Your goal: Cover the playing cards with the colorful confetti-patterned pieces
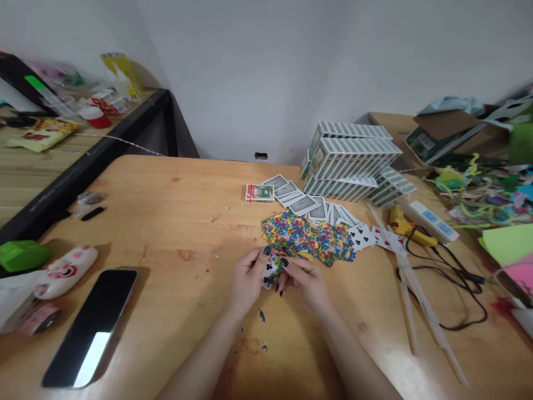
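My left hand [249, 275] pinches a playing card [270, 270] with black clubs between thumb and fingers. On the card's other side, my right hand [308, 280] is closed, its thumb pressed near the card's upper edge. A bit of green and other colours shows under the right thumb, too small to name. Just beyond my hands lies a heap of brightly coloured, busily patterned flat pieces [291, 233]. Behind it, playing cards [306, 204] are spread with grey backs up, and a few cards [361, 236] lie face up at the right.
A red and green card box [260, 193] lies behind the heap. Striped card boxes [353, 158] are stacked at the back right. Rightward are a yellow glue gun [410, 226], a power strip [432, 221], black cable and clear sticks [420, 311]. A phone [91, 328] lies at left.
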### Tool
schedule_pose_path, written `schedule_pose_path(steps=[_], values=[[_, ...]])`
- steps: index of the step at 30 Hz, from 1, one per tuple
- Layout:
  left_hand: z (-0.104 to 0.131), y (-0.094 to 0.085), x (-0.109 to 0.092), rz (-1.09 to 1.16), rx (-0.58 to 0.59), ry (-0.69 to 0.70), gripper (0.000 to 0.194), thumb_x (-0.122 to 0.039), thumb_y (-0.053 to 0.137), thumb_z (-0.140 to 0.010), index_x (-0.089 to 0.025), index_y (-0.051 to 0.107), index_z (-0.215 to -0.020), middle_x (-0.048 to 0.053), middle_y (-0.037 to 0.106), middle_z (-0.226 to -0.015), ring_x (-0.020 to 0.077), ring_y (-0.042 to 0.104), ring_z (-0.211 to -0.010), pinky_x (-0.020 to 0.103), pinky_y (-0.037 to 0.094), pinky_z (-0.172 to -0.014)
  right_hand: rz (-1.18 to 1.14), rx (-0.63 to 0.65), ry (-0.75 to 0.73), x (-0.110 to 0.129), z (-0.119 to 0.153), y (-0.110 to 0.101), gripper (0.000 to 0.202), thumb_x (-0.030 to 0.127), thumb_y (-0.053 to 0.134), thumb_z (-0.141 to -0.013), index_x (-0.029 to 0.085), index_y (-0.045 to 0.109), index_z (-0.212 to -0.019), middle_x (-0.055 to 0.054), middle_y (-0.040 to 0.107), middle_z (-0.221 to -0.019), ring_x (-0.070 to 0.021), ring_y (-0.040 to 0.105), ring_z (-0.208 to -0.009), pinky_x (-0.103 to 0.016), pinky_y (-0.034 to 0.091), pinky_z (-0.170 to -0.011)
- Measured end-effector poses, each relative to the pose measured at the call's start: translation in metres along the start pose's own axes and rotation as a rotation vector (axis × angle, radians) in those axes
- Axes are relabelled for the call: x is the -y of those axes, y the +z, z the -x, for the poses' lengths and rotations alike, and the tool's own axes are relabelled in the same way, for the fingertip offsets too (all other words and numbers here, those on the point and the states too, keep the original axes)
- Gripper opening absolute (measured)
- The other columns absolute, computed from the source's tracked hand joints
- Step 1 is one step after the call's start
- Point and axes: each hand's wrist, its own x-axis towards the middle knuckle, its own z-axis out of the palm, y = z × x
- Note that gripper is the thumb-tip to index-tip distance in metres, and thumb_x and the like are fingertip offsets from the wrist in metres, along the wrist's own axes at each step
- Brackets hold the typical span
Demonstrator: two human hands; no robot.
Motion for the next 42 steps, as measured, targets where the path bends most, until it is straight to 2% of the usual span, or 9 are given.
schedule_pose_path(steps=[3, 6, 12, 16, 19, 25, 30, 34, 42], values=[[-0.002, -0.001, -0.002, 0.103, -0.003, -0.034, 0.024, -0.035, 0.055, -0.076, -0.014, 0.066, -0.079, 0.005, 0.068, -0.078, 0.0161, 0.061, -0.071, 0.026, 0.047, -0.067, -0.156, 0.048, 0.096, 0.002, 0.000, -0.001, 0.018, 0.034, 0.063, -0.071, 0.016, 0.065, -0.071, -0.003, 0.065, -0.053, -0.0133, 0.059, -0.044, -0.022, 0.047, -0.040], [-0.003, -0.001, -0.001, 0.129, -0.002, -0.058, 0.026, -0.036, 0.056, -0.075, -0.013, 0.066, -0.080, 0.006, 0.068, -0.079, 0.0165, 0.062, -0.070, 0.026, 0.047, -0.066, -0.146, 0.088, 0.128, 0.003, 0.000, -0.001, 0.021, 0.035, 0.063, -0.071, 0.014, 0.065, -0.074, -0.005, 0.066, -0.055, -0.0135, 0.060, -0.046, -0.021, 0.047, -0.041], [-0.002, -0.001, 0.000, 0.121, -0.029, -0.059, 0.025, -0.036, 0.057, -0.073, -0.014, 0.067, -0.078, 0.006, 0.068, -0.077, 0.0167, 0.062, -0.068, 0.026, 0.048, -0.066, 0.022, 0.069, 0.023, -0.003, -0.001, -0.003, 0.026, 0.037, 0.062, -0.073, 0.016, 0.067, -0.088, -0.004, 0.067, -0.057, -0.0133, 0.061, -0.048, -0.024, 0.050, -0.048], [-0.002, -0.002, 0.001, 0.115, -0.042, -0.068, 0.025, -0.037, 0.058, -0.072, -0.014, 0.067, -0.077, 0.005, 0.068, -0.073, 0.0163, 0.061, -0.066, 0.026, 0.048, -0.063, 0.113, -0.004, -0.057, -0.005, 0.000, 0.000, 0.025, 0.037, 0.063, -0.072, 0.019, 0.068, -0.088, -0.003, 0.069, -0.062, -0.0165, 0.065, -0.055, -0.034, 0.054, -0.062], [-0.003, -0.003, 0.003, 0.113, -0.045, -0.086, 0.028, -0.038, 0.057, -0.072, -0.013, 0.067, -0.078, 0.005, 0.066, -0.069, 0.0154, 0.060, -0.061, 0.024, 0.047, -0.058, 0.171, -0.026, -0.094, -0.004, 0.001, 0.003, 0.021, 0.036, 0.062, -0.072, 0.021, 0.068, -0.087, -0.003, 0.070, -0.066, -0.0169, 0.065, -0.058, -0.036, 0.053, -0.068], [0.002, -0.005, 0.002, -0.153, -0.011, 0.059, 0.026, -0.035, 0.052, -0.078, -0.014, 0.067, -0.079, 0.003, 0.065, -0.068, 0.0132, 0.057, -0.060, 0.021, 0.043, -0.055, 0.176, 0.017, -0.065, -0.003, 0.000, 0.001, 0.023, 0.038, 0.059, -0.074, 0.017, 0.065, -0.082, 0.000, 0.065, -0.051, -0.0140, 0.061, -0.044, -0.027, 0.051, -0.051], [0.007, -0.002, 0.001, -0.349, 0.045, 0.209, 0.025, -0.033, 0.048, -0.080, -0.017, 0.068, -0.077, 0.003, 0.064, -0.064, 0.0135, 0.055, -0.060, 0.022, 0.042, -0.057, 0.259, -0.054, -0.053, -0.004, -0.003, -0.003, 0.024, 0.040, 0.061, -0.071, 0.017, 0.062, -0.066, 0.005, 0.052, -0.038, -0.0077, 0.044, -0.029, -0.018, 0.034, -0.031], [0.009, 0.000, -0.001, -0.338, 0.032, 0.234, 0.025, -0.035, 0.050, -0.078, -0.018, 0.067, -0.070, 0.003, 0.061, -0.059, 0.0152, 0.055, -0.061, 0.023, 0.043, -0.058, 0.263, -0.106, -0.041, -0.006, -0.004, -0.003, 0.024, 0.040, 0.062, -0.069, 0.017, 0.061, -0.062, 0.007, 0.045, -0.035, -0.0056, 0.036, -0.026, -0.018, 0.026, -0.028], [0.010, 0.003, -0.001, -0.406, 0.013, 0.330, 0.024, -0.032, 0.050, -0.079, -0.019, 0.067, -0.069, 0.003, 0.059, -0.058, 0.0135, 0.052, -0.056, 0.022, 0.041, -0.055, 0.191, -0.212, -0.066, -0.013, -0.001, 0.001, 0.015, 0.034, 0.063, -0.067, 0.019, 0.066, -0.068, 0.007, 0.044, -0.038, -0.0059, 0.034, -0.030, -0.019, 0.024, -0.031]])
